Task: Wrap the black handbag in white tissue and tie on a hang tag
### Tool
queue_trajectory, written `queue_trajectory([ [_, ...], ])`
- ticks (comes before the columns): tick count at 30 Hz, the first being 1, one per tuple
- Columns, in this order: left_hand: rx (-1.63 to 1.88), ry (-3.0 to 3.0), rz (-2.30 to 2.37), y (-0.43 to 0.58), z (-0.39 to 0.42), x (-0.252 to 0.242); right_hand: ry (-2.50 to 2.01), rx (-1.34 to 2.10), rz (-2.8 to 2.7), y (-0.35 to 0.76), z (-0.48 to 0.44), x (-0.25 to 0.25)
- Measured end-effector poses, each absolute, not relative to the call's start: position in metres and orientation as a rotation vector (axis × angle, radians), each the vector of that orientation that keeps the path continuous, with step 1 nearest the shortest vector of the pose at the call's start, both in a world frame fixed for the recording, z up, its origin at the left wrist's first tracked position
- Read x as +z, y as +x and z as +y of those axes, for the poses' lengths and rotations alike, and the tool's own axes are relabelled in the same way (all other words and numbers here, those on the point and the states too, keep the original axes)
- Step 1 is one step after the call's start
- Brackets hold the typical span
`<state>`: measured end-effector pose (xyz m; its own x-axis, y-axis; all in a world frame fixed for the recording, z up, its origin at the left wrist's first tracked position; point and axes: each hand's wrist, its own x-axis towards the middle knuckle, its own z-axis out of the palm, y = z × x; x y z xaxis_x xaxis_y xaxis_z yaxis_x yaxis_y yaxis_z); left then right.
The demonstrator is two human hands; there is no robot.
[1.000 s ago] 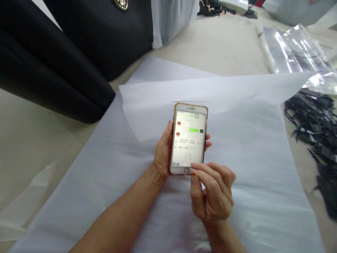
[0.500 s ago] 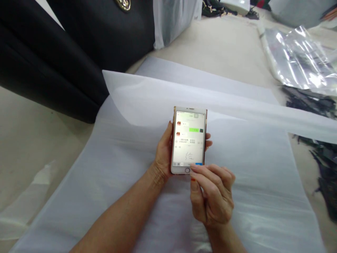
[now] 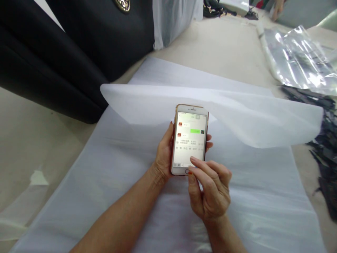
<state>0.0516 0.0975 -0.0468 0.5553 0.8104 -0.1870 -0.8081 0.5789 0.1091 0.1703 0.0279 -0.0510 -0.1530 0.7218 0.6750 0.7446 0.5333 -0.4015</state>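
Observation:
A white smartphone in a brownish case lies in my left hand, which is wrapped round it from behind. Its lit screen shows a chat with a green bubble and a row of characters above a blank lower area. My right hand is at the lower part of the screen, one fingertip over the blank area. Thumb and forefinger come together by the home button, with nothing seen between them. Beneath both hands spreads a translucent white sheet, its far edge curling up beyond the phone.
A large black bag with a gold emblem stands at upper left, beside whitish plastic wrapping. Clear plastic bags lie at right, with dark strips below them. Another person's hand shows at the top right.
Handwritten strokes on the screen are gone and a row of characters shows instead. My right hand has shifted slightly up and left. The sheet's curled edge has flopped down at right. Another person's hand has appeared.

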Motion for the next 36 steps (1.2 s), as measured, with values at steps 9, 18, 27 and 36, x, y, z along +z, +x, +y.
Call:
queue_trajectory([
  [9, 0.904, 0.034, 0.272, 0.0526, 0.0959, -0.0448, -1.170, -0.038, -1.897, 0.1678, 0.0292, -0.0510],
  [18, 0.899, 0.035, 0.260, 0.0531, 0.0961, -0.0452, -1.182, -0.029, -1.882, 0.1667, 0.0295, -0.0510],
  [27, 0.896, 0.014, 0.277, 0.0532, 0.0965, -0.0426, -1.188, -0.026, -1.868, 0.1658, 0.0303, -0.0504],
  [36, 0.892, 0.017, 0.248, 0.0527, 0.0972, -0.0443, -1.178, 0.001, -1.887, 0.1674, 0.0291, -0.0484],
])
